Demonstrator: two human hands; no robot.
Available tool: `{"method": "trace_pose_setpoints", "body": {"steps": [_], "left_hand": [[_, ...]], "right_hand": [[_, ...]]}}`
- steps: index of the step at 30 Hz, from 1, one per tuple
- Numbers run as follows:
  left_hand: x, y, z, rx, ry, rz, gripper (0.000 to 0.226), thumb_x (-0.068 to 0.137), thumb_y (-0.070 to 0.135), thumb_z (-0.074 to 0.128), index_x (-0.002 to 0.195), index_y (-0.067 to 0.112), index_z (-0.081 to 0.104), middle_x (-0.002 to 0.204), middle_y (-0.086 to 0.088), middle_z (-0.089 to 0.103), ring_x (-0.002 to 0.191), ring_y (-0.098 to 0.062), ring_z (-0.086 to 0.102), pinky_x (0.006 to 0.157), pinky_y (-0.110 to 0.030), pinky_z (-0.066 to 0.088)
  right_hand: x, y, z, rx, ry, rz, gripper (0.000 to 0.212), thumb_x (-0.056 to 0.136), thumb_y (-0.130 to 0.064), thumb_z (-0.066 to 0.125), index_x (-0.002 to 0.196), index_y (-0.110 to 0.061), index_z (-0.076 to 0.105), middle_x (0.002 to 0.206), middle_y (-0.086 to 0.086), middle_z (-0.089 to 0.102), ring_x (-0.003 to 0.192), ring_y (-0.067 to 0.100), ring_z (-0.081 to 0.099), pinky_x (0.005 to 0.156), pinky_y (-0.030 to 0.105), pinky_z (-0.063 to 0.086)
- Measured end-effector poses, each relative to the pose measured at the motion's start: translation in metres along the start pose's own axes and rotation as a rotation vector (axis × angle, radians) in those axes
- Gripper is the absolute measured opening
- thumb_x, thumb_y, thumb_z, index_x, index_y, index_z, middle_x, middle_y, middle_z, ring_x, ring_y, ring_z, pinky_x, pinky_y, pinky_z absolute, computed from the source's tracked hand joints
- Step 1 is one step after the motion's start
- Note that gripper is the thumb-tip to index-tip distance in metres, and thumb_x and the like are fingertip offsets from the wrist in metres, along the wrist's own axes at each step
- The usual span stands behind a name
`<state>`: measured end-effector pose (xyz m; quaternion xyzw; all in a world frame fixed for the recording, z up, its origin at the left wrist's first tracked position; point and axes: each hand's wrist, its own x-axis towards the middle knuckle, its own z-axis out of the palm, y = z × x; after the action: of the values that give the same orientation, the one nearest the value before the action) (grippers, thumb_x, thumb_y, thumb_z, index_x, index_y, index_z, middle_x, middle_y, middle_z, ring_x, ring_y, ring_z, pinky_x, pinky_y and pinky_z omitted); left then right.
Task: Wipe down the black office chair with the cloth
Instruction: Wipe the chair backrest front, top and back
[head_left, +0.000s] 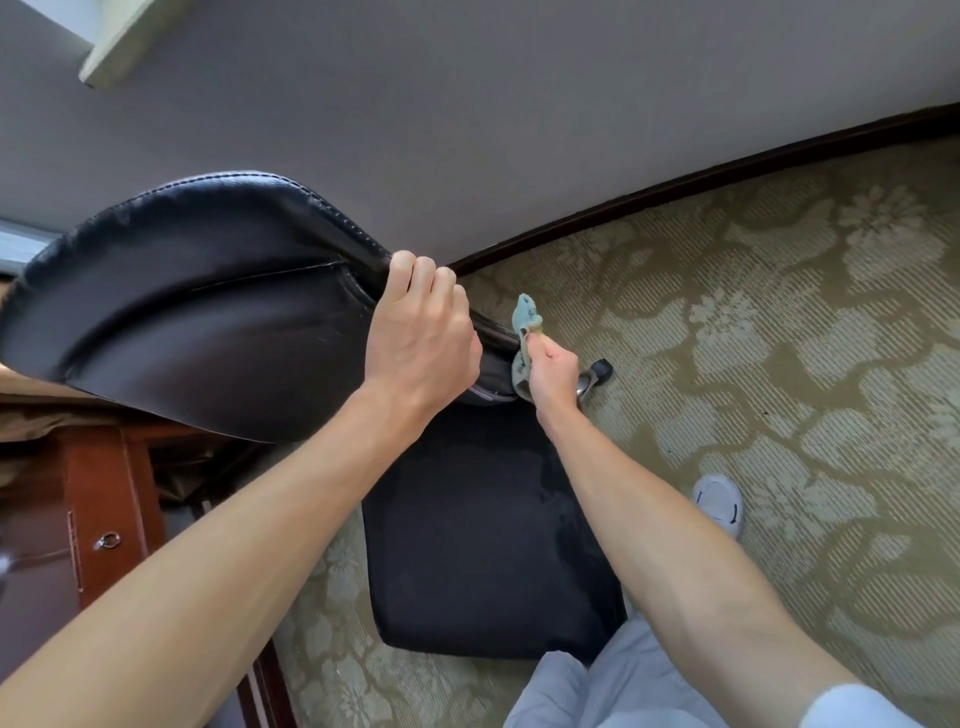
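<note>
The left hand (421, 332) curls over the backrest edge of the black padded leather office chair (197, 322), steadying it. Just below on that edge, the right hand (553, 376) pinches a small, limp green cloth (525, 317), probably best held bunched.

The bare left forearm (234, 545) reaches in from the lower left, wrist straight; the left hand (421, 332) curls over the side edge of the black leather chair backrest (182, 312), fingers hooked round it (back of the hand toward the camera); the bare right forearm (649, 519) stretches forward and lower; the right hand (553, 376) is fisted, pinching the crumpled pale green cloth (525, 322).
</note>
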<state>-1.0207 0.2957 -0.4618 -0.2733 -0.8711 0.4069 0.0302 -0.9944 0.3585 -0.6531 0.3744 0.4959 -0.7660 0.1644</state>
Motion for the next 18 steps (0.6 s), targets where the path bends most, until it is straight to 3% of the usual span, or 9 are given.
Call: {"method": "trace_pose_setpoints", "body": {"steps": [4, 7, 9, 12, 15, 18], "left_hand": [[-0.001, -0.005, -0.003, -0.032, -0.04, 0.065, 0.035, 0.089, 0.034, 0.045, 0.093, 0.008, 0.068, 0.09, -0.008, 0.064, 0.094, -0.03, 0.055, 0.108, -0.044, 0.021], [-0.003, -0.022, -0.004, -0.078, 0.005, 0.142, 0.036, 0.091, 0.032, 0.045, 0.104, 0.01, 0.07, 0.107, -0.011, 0.067, 0.115, -0.032, 0.053, 0.117, -0.044, 0.007], [-0.005, -0.038, -0.007, -0.142, 0.103, 0.141, 0.038, 0.09, 0.031, 0.05, 0.119, 0.011, 0.064, 0.133, -0.017, 0.056, 0.136, -0.036, 0.039, 0.119, -0.048, 0.001], [-0.01, -0.067, -0.018, -0.169, 0.213, 0.024, 0.056, 0.088, 0.037, 0.052, 0.138, 0.014, 0.046, 0.157, -0.023, 0.024, 0.147, -0.039, 0.015, 0.118, -0.055, 0.004], [-0.012, -0.1, -0.023, -0.193, 0.236, -0.16, 0.07, 0.087, 0.05, 0.05, 0.146, 0.018, 0.031, 0.16, -0.024, 0.011, 0.148, -0.042, 0.009, 0.114, -0.064, 0.006], [-0.014, -0.124, -0.015, -0.296, 0.219, -0.285, 0.081, 0.086, 0.067, 0.044, 0.149, 0.019, 0.025, 0.159, -0.026, 0.013, 0.147, -0.043, 0.014, 0.111, -0.068, 0.012]], "right_hand": [[-0.029, -0.012, 0.01, 0.059, -0.016, -0.095, 0.029, 0.095, -0.03, 0.052, 0.101, -0.012, 0.073, 0.087, -0.002, 0.071, 0.084, 0.009, 0.064, 0.074, 0.026, 0.054], [-0.053, -0.023, 0.018, 0.093, -0.027, -0.149, 0.03, 0.096, -0.032, 0.051, 0.11, -0.014, 0.071, 0.096, -0.001, 0.072, 0.093, 0.01, 0.066, 0.081, 0.026, 0.054], [-0.068, -0.028, 0.023, 0.119, -0.006, -0.152, 0.032, 0.096, -0.031, 0.051, 0.119, -0.017, 0.068, 0.106, -0.004, 0.071, 0.101, 0.008, 0.064, 0.088, 0.026, 0.052], [-0.085, -0.036, 0.028, 0.124, 0.028, -0.142, 0.033, 0.098, -0.029, 0.05, 0.125, -0.016, 0.063, 0.115, -0.006, 0.068, 0.106, 0.005, 0.06, 0.093, 0.024, 0.047], [-0.1, -0.042, 0.035, 0.122, 0.056, -0.151, 0.034, 0.098, -0.027, 0.05, 0.127, -0.015, 0.061, 0.122, -0.004, 0.065, 0.106, 0.004, 0.058, 0.092, 0.018, 0.047], [-0.114, -0.048, 0.046, 0.128, 0.093, -0.178, 0.035, 0.099, -0.025, 0.049, 0.132, -0.013, 0.057, 0.124, -0.014, 0.06, 0.099, -0.003, 0.055, 0.072, -0.002, 0.04]]}}
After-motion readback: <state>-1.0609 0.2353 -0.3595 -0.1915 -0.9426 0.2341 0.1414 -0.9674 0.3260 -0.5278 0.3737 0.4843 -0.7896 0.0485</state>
